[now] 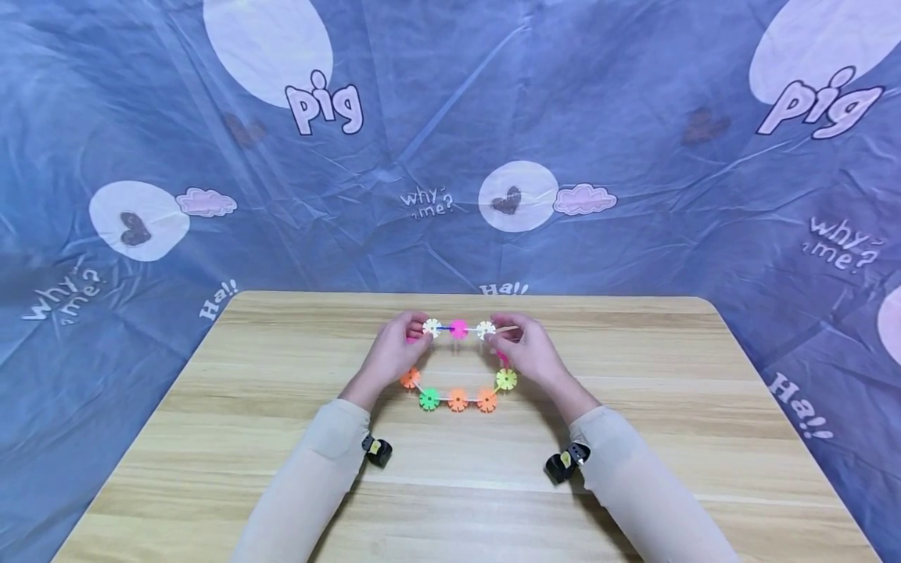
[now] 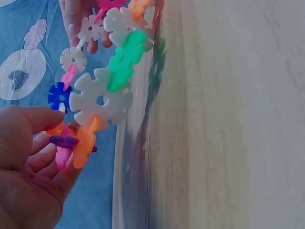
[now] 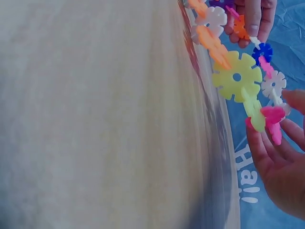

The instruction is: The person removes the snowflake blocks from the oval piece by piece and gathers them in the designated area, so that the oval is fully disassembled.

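Probably the ring point(image 1: 458, 399) weighs very little: it is a chain of thin, notched discs, seemingly plastic, slotted crosswise into one another. It is over the far part of the table point(image 1: 479, 516), between the two hands; whether its near row touches the wood I can't tell. The left hand point(image 1: 394, 350) has its thumb and fingers closed in a light pinch on the far left corner, at a white disc point(image 1: 432, 328), with an orange disc point(image 2: 84, 148) and a purple disc point(image 2: 63, 141) against or just beside its curled fingers. The right hand point(image 1: 531, 352) likewise pinches the far right corner, its fingers close under the pink pieces point(image 3: 274, 125). Each disc should be stiff, smooth and slightly slick, hardly fragile; the weak places are the slots, where a twist or sharp tug could pop two apart. As a whole, the ring likely flexes at every joint. The best hold is across a disc's flat faces or straddling a joint, at two well-separated spots; one disc alone would let the rest swing.
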{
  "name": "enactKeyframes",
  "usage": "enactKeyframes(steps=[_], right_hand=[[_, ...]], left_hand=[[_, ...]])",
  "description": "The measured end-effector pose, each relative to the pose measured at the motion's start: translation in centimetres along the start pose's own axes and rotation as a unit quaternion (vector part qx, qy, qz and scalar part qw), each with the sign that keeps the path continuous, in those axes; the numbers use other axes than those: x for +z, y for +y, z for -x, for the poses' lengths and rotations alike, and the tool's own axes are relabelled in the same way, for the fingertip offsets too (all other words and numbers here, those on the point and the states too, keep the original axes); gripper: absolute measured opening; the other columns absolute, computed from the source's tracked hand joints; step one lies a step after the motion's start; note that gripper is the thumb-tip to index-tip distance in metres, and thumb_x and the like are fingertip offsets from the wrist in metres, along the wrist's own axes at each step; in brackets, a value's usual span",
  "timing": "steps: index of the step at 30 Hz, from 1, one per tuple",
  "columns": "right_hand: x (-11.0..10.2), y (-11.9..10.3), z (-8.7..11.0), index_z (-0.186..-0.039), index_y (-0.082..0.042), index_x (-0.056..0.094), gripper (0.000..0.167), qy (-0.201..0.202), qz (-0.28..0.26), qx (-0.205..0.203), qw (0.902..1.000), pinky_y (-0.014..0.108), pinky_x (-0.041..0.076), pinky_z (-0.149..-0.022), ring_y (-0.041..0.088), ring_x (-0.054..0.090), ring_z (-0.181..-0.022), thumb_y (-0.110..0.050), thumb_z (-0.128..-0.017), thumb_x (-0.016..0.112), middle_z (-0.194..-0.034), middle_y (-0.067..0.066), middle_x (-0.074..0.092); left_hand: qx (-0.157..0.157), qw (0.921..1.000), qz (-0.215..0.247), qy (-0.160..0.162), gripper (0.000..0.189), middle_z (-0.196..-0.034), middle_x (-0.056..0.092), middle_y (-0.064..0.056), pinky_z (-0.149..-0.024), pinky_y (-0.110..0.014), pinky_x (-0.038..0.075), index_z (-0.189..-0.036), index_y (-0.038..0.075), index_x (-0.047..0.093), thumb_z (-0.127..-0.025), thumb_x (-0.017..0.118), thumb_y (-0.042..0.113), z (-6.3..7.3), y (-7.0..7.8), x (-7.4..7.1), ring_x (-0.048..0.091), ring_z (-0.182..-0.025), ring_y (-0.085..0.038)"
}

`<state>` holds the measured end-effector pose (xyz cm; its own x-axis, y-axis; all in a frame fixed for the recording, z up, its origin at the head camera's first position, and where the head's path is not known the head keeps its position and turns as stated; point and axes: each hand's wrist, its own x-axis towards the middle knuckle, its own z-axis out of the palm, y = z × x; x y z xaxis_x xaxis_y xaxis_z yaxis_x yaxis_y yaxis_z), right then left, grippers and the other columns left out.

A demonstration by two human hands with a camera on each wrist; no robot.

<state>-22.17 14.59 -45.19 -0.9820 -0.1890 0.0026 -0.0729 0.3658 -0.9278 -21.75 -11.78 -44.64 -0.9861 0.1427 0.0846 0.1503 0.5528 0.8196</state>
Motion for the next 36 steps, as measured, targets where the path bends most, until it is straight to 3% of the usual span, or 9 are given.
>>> enactKeyframes(steps=[8, 17, 25, 36], right_hand=[[0.0, 0.2, 0.1, -0.150, 0.002, 0.057, 0.059, -0.023, 0.016, -0.012, 0.9995, 0.029, 0.061, -0.082, 0.030, 0.072, -0.108, -0.027, -0.103, 0.075, -0.131, 0.022, 0.072], [0.0, 0.2, 0.1, -0.150, 0.004, 0.055, 0.058, -0.034, -0.004, -0.011, 0.9994, 0.026, 0.058, -0.066, 0.032, 0.072, -0.091, -0.030, -0.105, 0.071, -0.115, 0.022, 0.076], [0.1, -0.3, 0.4, -0.122, 0.005, 0.071, 0.036, -0.054, -0.048, -0.002, 0.9974, 0.026, 0.056, -0.060, 0.034, 0.073, -0.088, -0.027, -0.106, 0.071, -0.105, 0.024, 0.077], [0.4, -0.8, 0.7, -0.116, 0.010, 0.070, 0.037, -0.054, -0.070, 0.011, 0.9960, 0.022, 0.047, -0.049, 0.020, 0.060, -0.067, -0.026, -0.104, 0.073, -0.094, 0.016, 0.076]], left_hand=[[0.001, 0.9998, 0.016, 0.009, 0.040, -0.125, 0.074, -0.018, -0.103, -0.043, 0.061, -0.139, -0.001, 0.063, -0.102, 0.072, 0.012, 0.2, 0.2, -0.1, 0.074, -0.114, -0.031], [0.027, 0.9992, 0.020, 0.020, 0.039, -0.122, 0.075, -0.019, -0.101, -0.042, 0.062, -0.136, -0.003, 0.064, -0.101, 0.072, 0.011, 0.5, 0.2, 0.0, 0.075, -0.110, -0.032], [0.037, 0.9983, 0.029, 0.034, 0.038, -0.121, 0.075, -0.017, -0.102, -0.044, 0.061, -0.135, -0.001, 0.066, -0.100, 0.074, 0.011, 1.0, 0.4, -0.1, 0.073, -0.112, -0.032], [0.072, 0.9955, 0.049, 0.037, 0.036, -0.120, 0.074, -0.020, -0.101, -0.047, 0.061, -0.133, -0.002, 0.065, -0.099, 0.073, 0.007, 1.4, 0.2, -0.3, 0.072, -0.112, -0.034]])
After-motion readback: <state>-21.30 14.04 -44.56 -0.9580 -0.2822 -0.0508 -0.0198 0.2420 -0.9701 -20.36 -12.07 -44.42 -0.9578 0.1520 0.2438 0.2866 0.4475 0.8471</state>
